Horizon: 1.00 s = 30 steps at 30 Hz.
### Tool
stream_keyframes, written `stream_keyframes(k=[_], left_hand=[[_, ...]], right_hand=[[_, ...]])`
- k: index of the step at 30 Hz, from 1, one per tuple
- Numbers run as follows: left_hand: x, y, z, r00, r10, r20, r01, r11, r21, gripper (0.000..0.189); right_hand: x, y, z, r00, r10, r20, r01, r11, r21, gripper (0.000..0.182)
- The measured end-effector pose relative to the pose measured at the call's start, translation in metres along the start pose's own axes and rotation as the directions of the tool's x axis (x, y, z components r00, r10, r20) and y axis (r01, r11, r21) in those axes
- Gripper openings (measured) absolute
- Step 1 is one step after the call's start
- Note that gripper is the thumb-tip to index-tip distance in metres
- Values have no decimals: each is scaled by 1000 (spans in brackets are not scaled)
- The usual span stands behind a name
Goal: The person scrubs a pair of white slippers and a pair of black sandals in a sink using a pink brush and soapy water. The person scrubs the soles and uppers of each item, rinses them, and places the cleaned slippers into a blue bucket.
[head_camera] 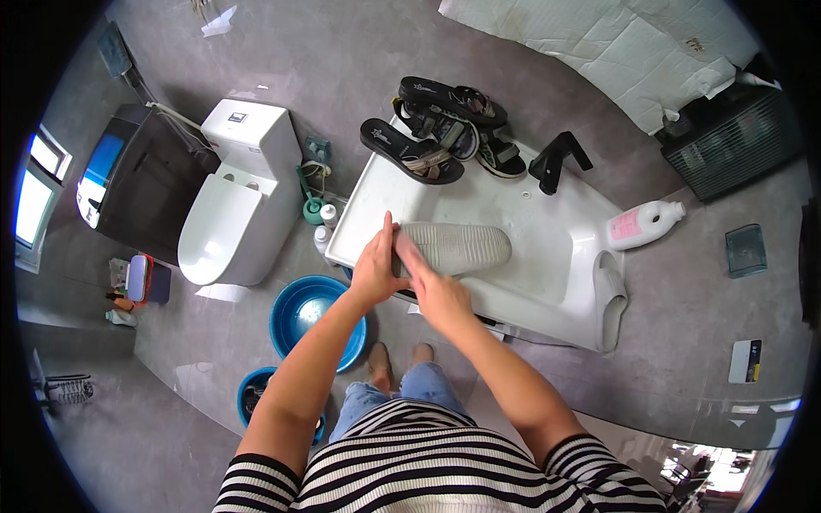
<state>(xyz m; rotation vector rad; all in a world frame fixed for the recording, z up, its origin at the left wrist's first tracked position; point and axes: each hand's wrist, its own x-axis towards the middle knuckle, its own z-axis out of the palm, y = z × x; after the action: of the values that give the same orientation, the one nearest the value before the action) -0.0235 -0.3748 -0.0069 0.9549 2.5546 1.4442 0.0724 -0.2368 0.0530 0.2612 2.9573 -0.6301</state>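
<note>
A grey slipper (pixel 458 247) with a ribbed sole turned up lies over the left part of the white washbasin (pixel 539 256). My left hand (pixel 375 266) grips its left end, thumb and fingers spread around it. My right hand (pixel 442 298) is at the same end, against the sole. A blurred pinkish shape stretches from my right hand; I cannot tell whether it is moving fingers or a small tool. A second pale slipper (pixel 610 304) rests on the basin's right rim. Several black sandals (pixel 410 154) are piled at the basin's back left corner.
A black faucet (pixel 558 160) stands at the back of the basin, with a white bottle (pixel 641 224) on the right rim. Below on the floor are a blue basin (pixel 308 314) and a smaller blue tub (pixel 253 394). A toilet (pixel 224 224) stands left.
</note>
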Motion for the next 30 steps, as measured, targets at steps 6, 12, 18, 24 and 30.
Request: stream_keyframes(k=[6, 12, 18, 24, 30], left_hand=[[-3, -12, -8, 997, -63, 54, 70, 989, -134, 121], [-13, -21, -25, 989, -101, 105, 108, 993, -56, 108], [-18, -30, -22, 996, -52, 69, 39, 982, 185, 105], [-6, -17, -24, 983, -164, 79, 138, 954, 267, 107], [-15, -20, -20, 989, -132, 63, 116, 970, 214, 108]], right_hand=[[43, 6, 9, 996, -26, -80, 28, 999, 21, 56], [31, 8, 3, 996, -57, -70, 57, 998, -8, 53], [-21, 4, -10, 981, -148, 125, 165, 977, -135, 51], [70, 11, -8, 989, -141, -52, 133, 983, -128, 49], [-14, 8, -18, 975, -172, 139, 187, 976, -111, 57]])
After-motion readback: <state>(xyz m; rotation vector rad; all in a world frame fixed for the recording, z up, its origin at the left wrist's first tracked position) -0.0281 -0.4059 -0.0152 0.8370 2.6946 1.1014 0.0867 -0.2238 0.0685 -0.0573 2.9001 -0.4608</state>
